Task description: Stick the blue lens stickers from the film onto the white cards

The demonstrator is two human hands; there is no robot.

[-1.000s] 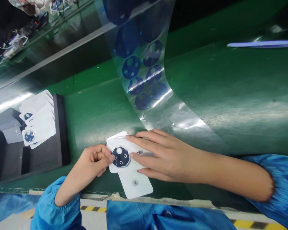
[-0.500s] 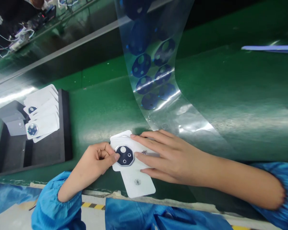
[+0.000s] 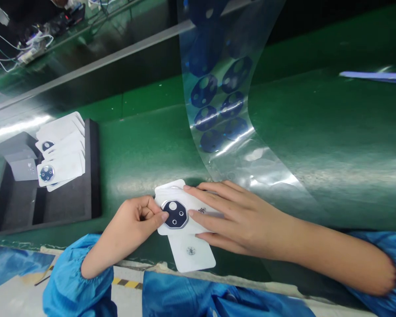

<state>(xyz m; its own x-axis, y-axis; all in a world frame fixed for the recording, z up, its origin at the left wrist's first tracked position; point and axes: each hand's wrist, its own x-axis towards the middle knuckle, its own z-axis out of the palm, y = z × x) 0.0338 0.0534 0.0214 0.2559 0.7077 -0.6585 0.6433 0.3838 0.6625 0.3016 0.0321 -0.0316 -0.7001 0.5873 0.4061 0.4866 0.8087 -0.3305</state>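
Note:
A white phone back cover (image 3: pixel 191 223) with a dark octagonal camera film (image 3: pixel 177 219) lies at the table's near edge, on top of other white covers, one of which sticks out below (image 3: pixel 192 259). My left hand (image 3: pixel 140 220) is closed in a pinch at the film's left edge; the thumb tip rests on it and the other fingers are curled. From the right, my right hand (image 3: pixel 240 220) lies flat over the cover with its fingers spread, the fingertips just right of the camera ring. What lies under the right palm is hidden.
On the left, a black divided tray (image 3: pixel 93 171) holds several white covers (image 3: pixel 67 165) and grey pieces (image 3: pixel 23 169). A clear film strip (image 3: pixel 251 132) with dark blue octagonal stickers hangs down onto the green table (image 3: pixel 333 141). A lilac strip-like object (image 3: pixel 376 77) lies far right; cables (image 3: pixel 36 44) are at the back left.
The view has shifted slightly. Both hands keep nearly the same pose on the cover, with the left thumb still at the film's edge.

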